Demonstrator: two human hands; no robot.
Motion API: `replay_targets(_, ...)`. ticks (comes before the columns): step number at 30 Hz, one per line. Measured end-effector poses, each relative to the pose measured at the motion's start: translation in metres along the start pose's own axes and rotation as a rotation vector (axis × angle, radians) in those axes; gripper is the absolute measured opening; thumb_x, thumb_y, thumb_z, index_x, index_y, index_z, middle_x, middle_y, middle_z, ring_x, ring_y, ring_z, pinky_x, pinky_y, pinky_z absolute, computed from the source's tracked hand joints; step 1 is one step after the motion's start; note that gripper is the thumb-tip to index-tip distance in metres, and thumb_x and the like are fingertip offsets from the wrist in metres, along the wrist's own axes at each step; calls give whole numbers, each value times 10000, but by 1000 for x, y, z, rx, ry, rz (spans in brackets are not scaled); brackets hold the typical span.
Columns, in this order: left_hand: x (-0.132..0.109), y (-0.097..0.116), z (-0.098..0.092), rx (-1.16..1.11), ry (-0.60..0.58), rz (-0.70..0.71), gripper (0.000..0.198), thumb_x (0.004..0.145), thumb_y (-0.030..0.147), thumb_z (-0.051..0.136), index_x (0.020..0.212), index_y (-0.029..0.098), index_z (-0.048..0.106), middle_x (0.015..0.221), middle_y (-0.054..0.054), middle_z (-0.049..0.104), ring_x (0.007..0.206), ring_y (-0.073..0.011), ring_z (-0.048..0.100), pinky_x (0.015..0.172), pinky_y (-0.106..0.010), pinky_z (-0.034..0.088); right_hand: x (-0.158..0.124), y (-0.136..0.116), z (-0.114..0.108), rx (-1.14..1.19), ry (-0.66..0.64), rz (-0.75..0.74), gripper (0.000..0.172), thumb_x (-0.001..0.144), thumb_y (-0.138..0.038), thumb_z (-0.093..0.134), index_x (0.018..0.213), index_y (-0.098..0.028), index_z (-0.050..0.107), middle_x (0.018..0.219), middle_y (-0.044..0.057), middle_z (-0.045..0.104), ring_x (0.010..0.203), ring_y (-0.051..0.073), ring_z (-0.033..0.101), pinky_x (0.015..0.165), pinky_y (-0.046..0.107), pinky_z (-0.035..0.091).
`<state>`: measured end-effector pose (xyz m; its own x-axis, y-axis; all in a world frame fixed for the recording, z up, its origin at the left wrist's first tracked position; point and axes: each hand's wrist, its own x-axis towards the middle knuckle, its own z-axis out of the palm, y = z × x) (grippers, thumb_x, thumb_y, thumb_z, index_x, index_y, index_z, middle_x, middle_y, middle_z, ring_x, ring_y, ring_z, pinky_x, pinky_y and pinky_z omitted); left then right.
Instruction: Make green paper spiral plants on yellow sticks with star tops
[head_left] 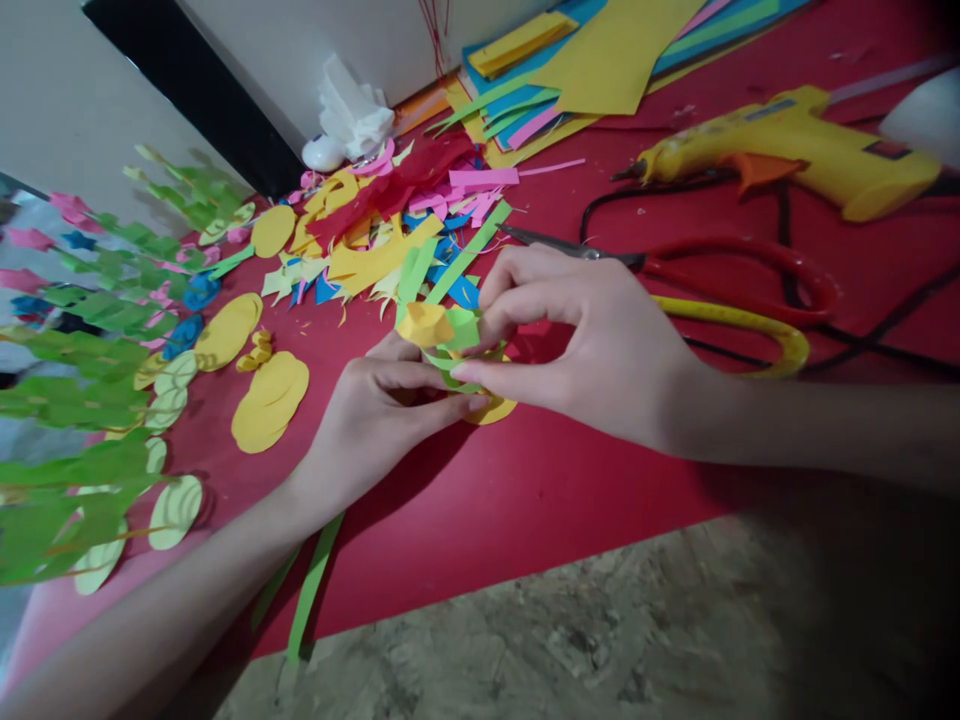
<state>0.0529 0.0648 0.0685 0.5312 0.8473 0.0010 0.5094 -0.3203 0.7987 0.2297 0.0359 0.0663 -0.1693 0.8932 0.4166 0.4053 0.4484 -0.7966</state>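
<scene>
The left hand (382, 405) partly hides the lower part of a paper flower (461, 330) near the front edge of the table (570, 510) — its fingers closed on it, while the right hand (570, 335) pinches the green curls. A folded yellow bloom (424, 323) tops it; the yellow disc (495, 409) beneath is mostly covered — whether attached, I cannot tell.

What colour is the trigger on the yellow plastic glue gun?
The trigger of the yellow plastic glue gun is orange, clearest in the head view.
</scene>
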Motion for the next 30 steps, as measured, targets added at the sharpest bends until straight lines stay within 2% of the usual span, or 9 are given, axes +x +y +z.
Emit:
replay_targets(4, 0, 0, 0, 6, -8, -8, 80, 671, 194, 703, 689, 269, 723, 815, 13, 706, 846, -199, 611, 778, -349, 502, -1, 1, -1, -2, -17, -8, 187, 717, -243, 636, 586, -186, 515, 723, -12, 520, 733, 109, 516, 655, 241, 414)
replay_targets(9, 0, 1, 1, 10, 12, -15, 71, 647, 201, 717, 655, 272, 714, 815, 22, 704, 885, -221, 609, 793, -362, 502, -1, 1, -1, 2, -8, -4, 180, 724, -223, 631, 587, -181, 521, 726, -6, 509, 708, 106, 501, 638, 238, 412)
replay_targets(20, 1, 2, 2, 26, 0, -2, 62, 657, 196, 706, 650, 257, 710, 785, 22, 697, 891, -216, 599, 790, -338, 496, -2, 1, -1, 15, -22, -3, 195, 733, -230, 632, 589, -197, 505, 740, 5, 521, 713, 119, 517, 634, 249, 427)
replay_targets(30, 1, 4, -6, 192, 21, 28, 63, 651, 283, 708, 609, 244, 681, 653, 14, 631, 745, -199, 577, 652, -303, 457, -3, 2, 1, -9, 0, -20, 175, 728, -229, 643, 606, -182, 527, 726, -4, 512, 741, 113, 510, 660, 246, 416)
